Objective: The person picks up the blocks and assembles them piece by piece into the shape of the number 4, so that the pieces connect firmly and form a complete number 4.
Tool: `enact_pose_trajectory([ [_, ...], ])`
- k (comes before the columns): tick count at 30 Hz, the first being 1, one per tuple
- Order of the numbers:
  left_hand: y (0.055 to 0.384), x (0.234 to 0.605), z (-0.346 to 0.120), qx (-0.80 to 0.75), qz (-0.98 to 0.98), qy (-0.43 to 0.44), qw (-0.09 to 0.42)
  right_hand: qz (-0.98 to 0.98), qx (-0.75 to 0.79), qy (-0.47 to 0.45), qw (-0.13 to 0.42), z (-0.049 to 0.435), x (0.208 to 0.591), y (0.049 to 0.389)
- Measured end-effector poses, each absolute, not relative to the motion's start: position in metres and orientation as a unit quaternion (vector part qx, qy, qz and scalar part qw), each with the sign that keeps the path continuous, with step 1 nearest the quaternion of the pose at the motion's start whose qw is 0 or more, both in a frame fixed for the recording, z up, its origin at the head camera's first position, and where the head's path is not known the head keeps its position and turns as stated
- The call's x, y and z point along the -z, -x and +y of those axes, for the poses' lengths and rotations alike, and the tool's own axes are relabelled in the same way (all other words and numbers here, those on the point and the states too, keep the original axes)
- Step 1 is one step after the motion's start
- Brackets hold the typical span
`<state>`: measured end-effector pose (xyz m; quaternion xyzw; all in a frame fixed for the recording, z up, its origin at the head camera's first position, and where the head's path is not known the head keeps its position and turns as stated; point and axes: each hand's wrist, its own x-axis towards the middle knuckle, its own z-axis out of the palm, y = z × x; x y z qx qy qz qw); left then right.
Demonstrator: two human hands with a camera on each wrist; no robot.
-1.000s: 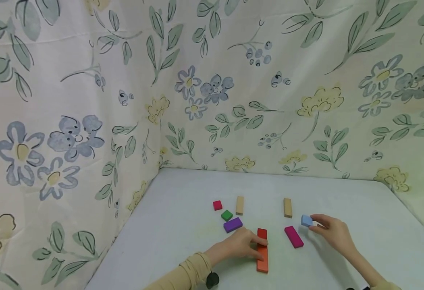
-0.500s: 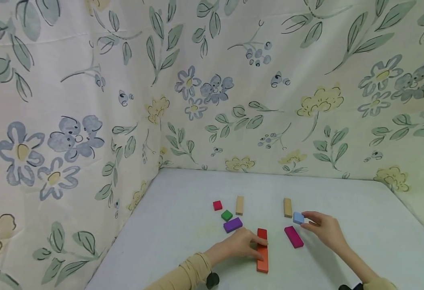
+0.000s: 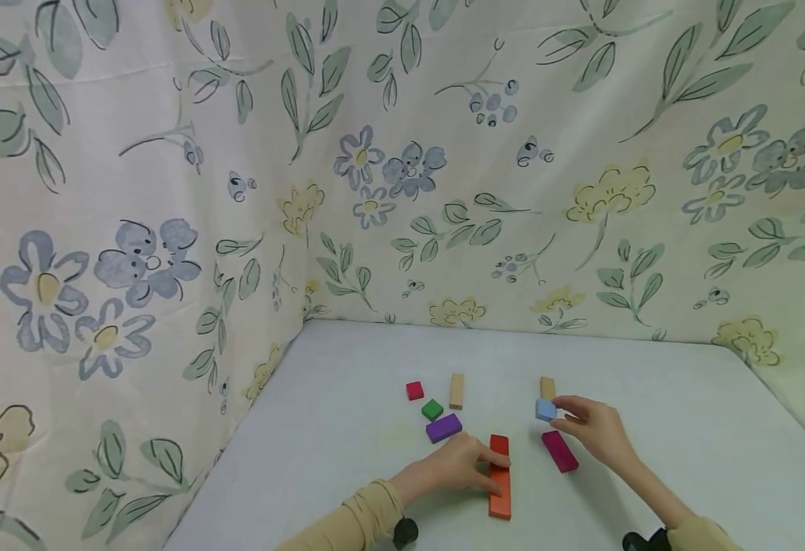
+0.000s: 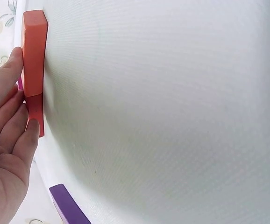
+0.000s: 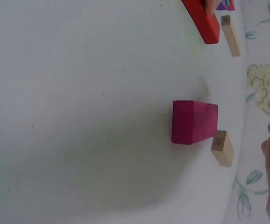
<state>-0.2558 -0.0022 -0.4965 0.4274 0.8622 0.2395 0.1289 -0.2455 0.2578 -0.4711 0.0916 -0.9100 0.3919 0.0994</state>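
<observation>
A small light blue block (image 3: 545,410) is pinched between the thumb and fingers of my right hand (image 3: 595,428). In the head view it overlaps the near part of a wooden block (image 3: 547,387); whether they touch, I cannot tell. A magenta block (image 3: 559,451) lies below that hand. My left hand (image 3: 454,463) rests on two blocks set end to end, a red block (image 3: 499,442) and an orange block (image 3: 500,501). From the left wrist, the thumb touches the orange block (image 4: 34,51) while other fingers lie against the red block (image 4: 37,114).
Left of centre lie a purple block (image 3: 444,428), a green cube (image 3: 433,409), a crimson cube (image 3: 414,390) and another wooden block (image 3: 457,391). The white table (image 3: 347,383) is bounded by a floral curtain (image 3: 375,252) at the back and left.
My right hand has moved left with the light blue block, from right of the right-hand wooden block to over its near part in the head view. The left hand has stayed in place.
</observation>
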Motion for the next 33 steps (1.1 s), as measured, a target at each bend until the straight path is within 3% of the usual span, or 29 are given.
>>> enact_pose_trajectory([
  [33, 0.257, 0.498, -0.003, -0.24, 0.858, -0.436, 0.126, -0.899, -0.41, -0.126, 0.083, 0.215, 0.477, 0.262],
])
